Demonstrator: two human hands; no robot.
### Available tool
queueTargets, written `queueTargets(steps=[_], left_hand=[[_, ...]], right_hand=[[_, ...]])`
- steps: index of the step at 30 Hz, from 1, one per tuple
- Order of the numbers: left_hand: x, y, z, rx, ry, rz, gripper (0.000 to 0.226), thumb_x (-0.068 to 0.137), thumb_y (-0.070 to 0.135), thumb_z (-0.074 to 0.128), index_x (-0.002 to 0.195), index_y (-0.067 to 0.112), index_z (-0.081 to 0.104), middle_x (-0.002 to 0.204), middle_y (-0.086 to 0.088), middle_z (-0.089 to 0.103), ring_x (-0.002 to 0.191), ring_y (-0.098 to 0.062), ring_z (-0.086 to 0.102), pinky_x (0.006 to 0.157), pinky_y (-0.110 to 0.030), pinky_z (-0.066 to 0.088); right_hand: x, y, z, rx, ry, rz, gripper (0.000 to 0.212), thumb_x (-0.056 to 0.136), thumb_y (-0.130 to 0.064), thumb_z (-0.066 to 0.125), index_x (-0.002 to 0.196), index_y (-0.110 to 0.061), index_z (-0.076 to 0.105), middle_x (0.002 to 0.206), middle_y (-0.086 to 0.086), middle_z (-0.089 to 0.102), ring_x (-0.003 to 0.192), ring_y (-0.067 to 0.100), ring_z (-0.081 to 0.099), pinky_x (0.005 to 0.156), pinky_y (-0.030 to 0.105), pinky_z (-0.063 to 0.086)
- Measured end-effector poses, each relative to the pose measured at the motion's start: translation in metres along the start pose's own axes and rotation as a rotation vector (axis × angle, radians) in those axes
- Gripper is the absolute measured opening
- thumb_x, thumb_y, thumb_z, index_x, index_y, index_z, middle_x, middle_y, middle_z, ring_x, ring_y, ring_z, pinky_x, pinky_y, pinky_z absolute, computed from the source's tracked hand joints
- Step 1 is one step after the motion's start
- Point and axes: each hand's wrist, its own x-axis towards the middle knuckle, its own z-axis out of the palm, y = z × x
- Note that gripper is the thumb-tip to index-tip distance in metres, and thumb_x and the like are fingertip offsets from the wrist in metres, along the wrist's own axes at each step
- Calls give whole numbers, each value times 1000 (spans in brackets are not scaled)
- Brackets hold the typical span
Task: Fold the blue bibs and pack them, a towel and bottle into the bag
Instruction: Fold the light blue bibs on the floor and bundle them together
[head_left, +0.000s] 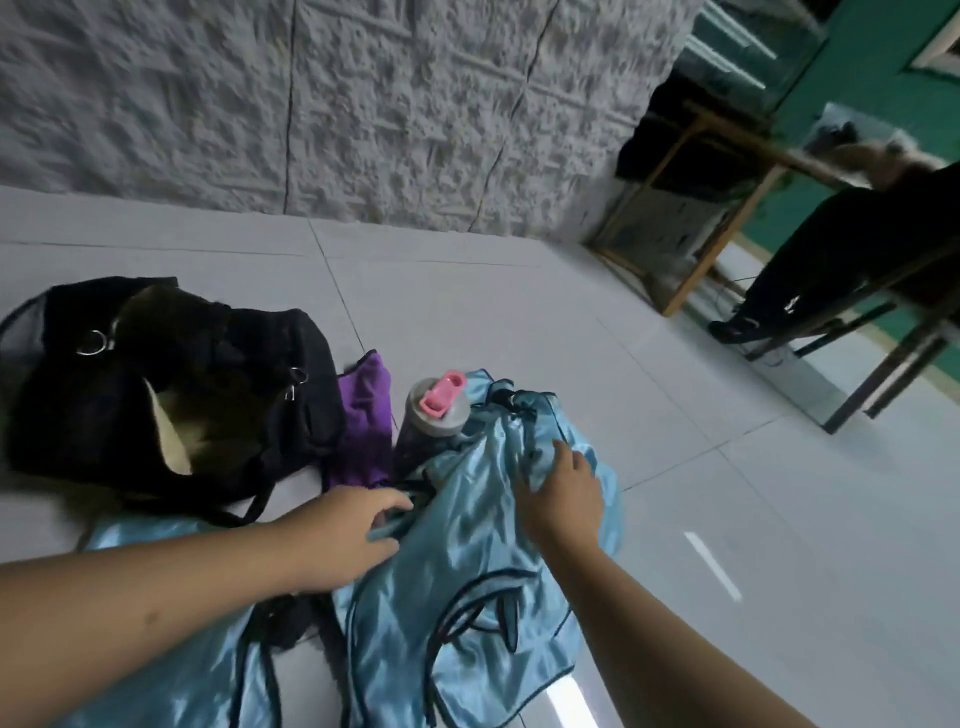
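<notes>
Body: we saw two bare forearms reaching in from the bottom edge | sleeves: we saw no cloth on either arm | left hand (347, 535): bare, no rings | right hand (563, 499): bare, no rings, wrist unadorned

One head-worn camera looks forward and down, tilted, close above both hands: left hand (349, 535), right hand (563, 491), floor (519, 312) beyond them.
</notes>
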Motion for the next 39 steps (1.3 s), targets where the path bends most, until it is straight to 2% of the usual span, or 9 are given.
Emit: queueTargets(steps=[3, 8, 12, 17, 21, 26, 29, 34, 39], left_hand=[[8, 12, -2, -13, 3, -7, 48, 93, 39, 68, 139, 39, 56, 108, 12, 62, 80, -2, 60, 78, -20, 50], [10, 16, -8, -57, 26, -22, 39, 94, 34, 69, 131, 36, 62, 105, 10, 65, 71, 1, 57, 65, -8, 41], [14, 14, -15, -152, 60, -42, 20, 95, 32, 69, 115, 32, 70, 94, 8, 69, 65, 9, 58, 63, -8, 44], [27, 40, -36, -918, 48, -233, 62, 80, 75, 64, 105, 19, 77, 102, -14, 72, 92, -23, 70, 85, -46, 61], [26, 59, -81, -1452, -125, -310, 76, 84, 80, 53, 107, 13, 79, 109, -15, 76, 96, -30, 75, 85, -40, 57], [22, 56, -128, -1239, 124, -394, 29, 100, 22, 61, 116, -1, 69, 88, -17, 77, 75, -29, 75, 69, -38, 63], [15, 57, -154, -1099, 197, -329, 22, 103, 9, 56, 117, -2, 68, 105, -25, 75, 98, -40, 73, 94, -56, 57], [-12, 78, -199, -963, 121, -189, 22, 101, 3, 55, 115, -3, 70, 110, -24, 74, 95, -37, 73, 91, -51, 59], [-37, 95, -245, -764, 20, -89, 23, 91, -7, 63, 113, -6, 71, 116, -28, 72, 109, -46, 69, 98, -62, 53]], right_hand=[[17, 22, 4, -31, -141, 143, 94, 78, -64, 64, 155, -26, 25, 143, 6, 54, 131, 32, 53, 104, 49, 48], [30, 23, -2, -16, -130, 147, 13, 92, -22, 49, 85, -19, 59, 84, 3, 65, 66, 19, 53, 75, 35, 53], [24, 0, -14, 215, 93, 18, 22, 95, -18, 50, 73, -15, 51, 93, 9, 57, 76, 20, 48, 68, 33, 36], [-26, -67, -33, 597, 147, -394, 12, 90, -12, 46, 89, -9, 58, 95, 3, 59, 90, 12, 49, 79, 29, 37], [-74, -118, -43, 657, -124, -721, 18, 87, -10, 48, 101, -6, 60, 101, 4, 62, 94, 18, 56, 86, 24, 45], [-80, -127, -51, 673, -227, -890, 31, 88, -16, 60, 119, -15, 62, 124, -4, 63, 112, 12, 61, 97, 31, 51], [-69, -111, -46, 834, -170, -644, 58, 84, -17, 61, 138, -34, 51, 127, -10, 59, 115, 14, 61, 94, 39, 55], [-51, -123, -37, 818, -305, -318, 108, 83, -17, 79, 156, -56, 8, 151, -3, 47, 124, 21, 61, 92, 36, 58], [-34, -157, -79, 940, -468, -551, 97, 71, 5, 72, 150, -41, 40, 131, -3, 66, 98, 13, 70, 77, 31, 57]])
